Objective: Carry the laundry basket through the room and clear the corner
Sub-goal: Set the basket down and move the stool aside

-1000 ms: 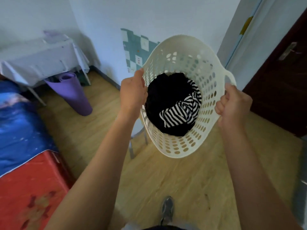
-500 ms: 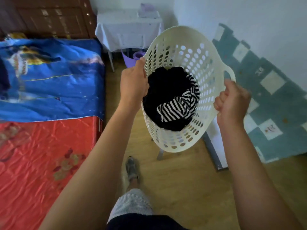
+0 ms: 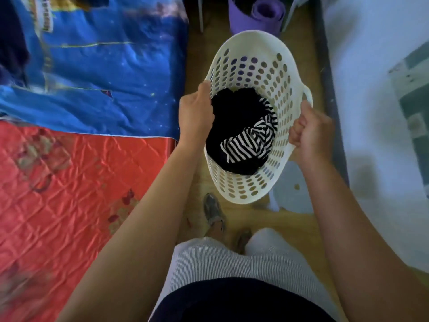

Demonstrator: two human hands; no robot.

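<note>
A white perforated laundry basket (image 3: 255, 70) hangs in front of me above the wooden floor, its open side tipped toward me. Inside lie a black garment (image 3: 234, 112) and a black-and-white striped cloth (image 3: 250, 142). My left hand (image 3: 196, 115) grips the basket's left rim, fingers curled over the edge. My right hand (image 3: 310, 131) is closed around the right handle. Both arms reach forward from the bottom of the view.
A bed with a blue cover (image 3: 97, 73) and a red quilt (image 3: 69, 187) fills the left side. A rolled purple mat (image 3: 262, 12) lies ahead by thin table legs. The white wall (image 3: 376, 112) runs along the right. My feet stand on a narrow strip of wooden floor (image 3: 290, 219).
The view has swung left and tilted down: the door and wall are gone from ahead, the bed now lies at my left. The basket stays held in both hands, lower in view.
</note>
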